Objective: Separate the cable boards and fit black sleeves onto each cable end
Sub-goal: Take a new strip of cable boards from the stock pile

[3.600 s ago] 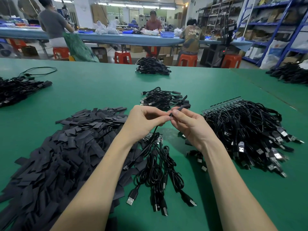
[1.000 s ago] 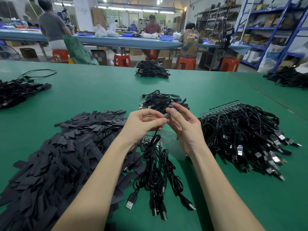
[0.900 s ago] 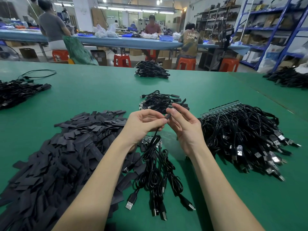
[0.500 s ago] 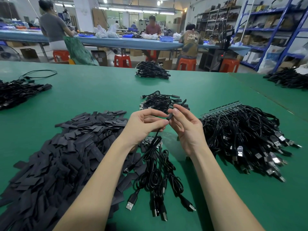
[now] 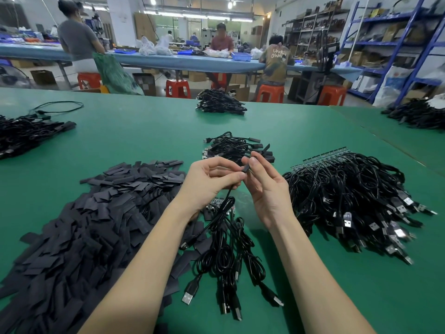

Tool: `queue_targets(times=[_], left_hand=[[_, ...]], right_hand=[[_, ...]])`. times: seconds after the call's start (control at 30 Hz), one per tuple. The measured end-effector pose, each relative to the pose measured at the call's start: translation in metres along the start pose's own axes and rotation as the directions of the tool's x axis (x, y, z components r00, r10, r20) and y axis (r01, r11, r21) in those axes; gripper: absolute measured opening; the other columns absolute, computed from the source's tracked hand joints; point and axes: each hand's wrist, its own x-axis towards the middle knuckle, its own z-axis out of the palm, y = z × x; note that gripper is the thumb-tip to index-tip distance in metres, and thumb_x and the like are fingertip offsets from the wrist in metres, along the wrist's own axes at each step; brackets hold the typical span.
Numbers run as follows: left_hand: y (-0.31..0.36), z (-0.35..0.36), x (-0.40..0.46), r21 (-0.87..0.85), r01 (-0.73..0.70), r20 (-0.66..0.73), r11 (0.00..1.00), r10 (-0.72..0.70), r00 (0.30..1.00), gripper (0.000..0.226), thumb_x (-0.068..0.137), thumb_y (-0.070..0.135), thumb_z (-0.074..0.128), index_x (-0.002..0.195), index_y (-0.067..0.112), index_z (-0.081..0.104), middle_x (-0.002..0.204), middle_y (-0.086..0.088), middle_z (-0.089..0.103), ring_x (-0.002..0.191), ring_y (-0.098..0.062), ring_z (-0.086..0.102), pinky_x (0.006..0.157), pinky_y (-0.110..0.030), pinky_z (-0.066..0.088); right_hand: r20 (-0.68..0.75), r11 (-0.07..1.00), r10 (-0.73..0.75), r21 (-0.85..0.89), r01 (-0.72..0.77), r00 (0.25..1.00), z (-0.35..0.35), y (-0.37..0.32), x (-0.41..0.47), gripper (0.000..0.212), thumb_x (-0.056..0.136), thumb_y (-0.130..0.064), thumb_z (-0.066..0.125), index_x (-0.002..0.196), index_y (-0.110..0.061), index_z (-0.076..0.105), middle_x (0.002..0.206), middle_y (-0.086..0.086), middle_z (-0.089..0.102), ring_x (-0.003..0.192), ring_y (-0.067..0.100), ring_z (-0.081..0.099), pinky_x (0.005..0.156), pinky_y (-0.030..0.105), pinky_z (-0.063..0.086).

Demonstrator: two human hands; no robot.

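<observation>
Black sleeve (image 5: 246, 168) is being pinched at its end by the right hand (image 5: 266, 189), other fingers spread, seemingly to steady it; the left hand (image 5: 207, 180) is pinching the cable (image 5: 226, 201) just below, feeding its end upward; loose sleeves (image 5: 96, 213) are lying piled leftward, within reach.

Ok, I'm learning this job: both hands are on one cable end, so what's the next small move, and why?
Probably push the black sleeve further down the cable: the right hand pinches it at the tip, the left hand holds the cable just below.
</observation>
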Motion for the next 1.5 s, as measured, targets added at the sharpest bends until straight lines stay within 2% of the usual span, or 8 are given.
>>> queue_targets(times=[0.27, 0.47, 0.53, 0.63, 0.83, 1.07, 1.27, 1.5], left_hand=[[0.007, 0.001, 0.003, -0.042, 0.020, -0.041, 0.999, -0.021, 0.999, 0.012, 0.082, 0.002, 0.080, 0.087, 0.011, 0.075, 0.078, -0.010, 0.076, 0.068, -0.012, 0.069, 0.068, -0.021, 0.057], [0.007, 0.002, 0.010, 0.074, -0.024, -0.104, 0.997, 0.031, 0.994, 0.012, 0.083, 0.009, 0.081, 0.084, 0.020, 0.074, 0.075, 0.003, 0.075, 0.071, -0.009, 0.067, 0.058, -0.021, 0.052], [0.003, 0.002, 0.009, 0.155, -0.036, -0.072, 0.987, 0.047, 0.996, 0.011, 0.086, 0.013, 0.079, 0.086, 0.023, 0.074, 0.078, 0.007, 0.074, 0.072, -0.009, 0.066, 0.057, -0.023, 0.051], [-0.001, -0.004, 0.011, 0.426, -0.030, 0.010, 0.904, 0.028, 1.000, 0.011, 0.091, 0.031, 0.074, 0.101, 0.036, 0.072, 0.100, 0.011, 0.073, 0.087, -0.006, 0.068, 0.080, -0.021, 0.052], [-0.008, -0.009, 0.009, 0.608, 0.030, 0.007, 0.793, -0.043, 0.999, 0.018, 0.089, 0.031, 0.074, 0.105, 0.036, 0.069, 0.087, 0.011, 0.071, 0.065, 0.002, 0.061, 0.065, -0.007, 0.045], [-0.005, -0.015, 0.015, 0.726, -0.055, 0.024, 0.685, 0.055, 0.998, 0.024, 0.090, 0.014, 0.073, 0.113, 0.018, 0.069, 0.093, 0.003, 0.071, 0.084, -0.018, 0.067, 0.087, -0.029, 0.054], [0.005, -0.009, 0.064, 0.760, -0.146, -0.025, 0.633, 0.253, 0.967, 0.021, 0.088, 0.015, 0.073, 0.108, 0.017, 0.068, 0.087, 0.005, 0.068, 0.082, -0.016, 0.064, 0.086, -0.035, 0.054], [0.006, 0.009, 0.157, 0.898, -0.131, 0.070, 0.419, 0.157, 0.985, 0.021, 0.093, 0.022, 0.067, 0.113, 0.021, 0.061, 0.103, 0.003, 0.070, 0.101, -0.022, 0.062, 0.090, -0.037, 0.050]], right_hand=[[0.141, 0.990, 0.098, -0.110, -0.083, 0.985, -0.006, -0.004, 0.010, 0.048, 0.084, -0.030, 0.077, 0.129, -0.023, 0.063, 0.118, 0.008, 0.074, 0.098, 0.017, 0.073, 0.079, 0.026, 0.059], [0.268, 0.682, 0.474, -0.715, -0.156, 0.839, -0.022, -0.012, 0.007, 0.034, 0.088, -0.021, 0.076, 0.121, -0.019, 0.069, 0.115, 0.005, 0.075, 0.081, 0.011, 0.067, 0.077, 0.025, 0.051], [0.260, 0.752, 0.416, -0.638, -0.169, 0.871, -0.017, -0.004, 0.006, 0.016, 0.091, -0.008, 0.071, 0.107, -0.012, 0.072, 0.097, 0.004, 0.076, 0.070, 0.012, 0.064, 0.066, 0.021, 0.052], [0.102, 0.900, 0.253, -0.391, -0.195, 0.962, -0.012, 0.004, 0.010, 0.015, 0.093, -0.001, 0.067, 0.106, -0.008, 0.069, 0.086, 0.006, 0.069, 0.065, 0.012, 0.065, 0.063, 0.021, 0.056], [-0.105, 0.991, 0.103, -0.073, -0.111, 0.989, -0.012, 0.021, 0.010, 0.027, 0.090, -0.003, 0.072, 0.115, -0.007, 0.061, 0.083, 0.006, 0.074, 0.067, 0.013, 0.065, 0.065, 0.019, 0.057], [-0.120, 0.989, 0.077, -0.114, -0.091, 0.990, -0.005, 0.039, 0.011, 0.036, 0.095, -0.014, 0.070, 0.125, -0.009, 0.052, 0.110, 0.014, 0.067, 0.076, 0.021, 0.071, 0.070, 0.027, 0.061], [-0.093, 0.943, -0.003, -0.333, -0.028, 0.996, -0.009, 0.047, 0.017, 0.021, 0.101, -0.023, 0.062, 0.117, -0.011, 0.057, 0.100, 0.010, 0.072, 0.063, 0.016, 0.069, 0.062, 0.025, 0.057], [-0.070, 0.924, 0.015, -0.380, -0.040, 0.997, -0.011, 0.047, 0.019, 0.013, 0.103, -0.025, 0.058, 0.112, -0.016, 0.059, 0.093, 0.005, 0.073, 0.063, 0.014, 0.067, 0.062, 0.025, 0.057]])
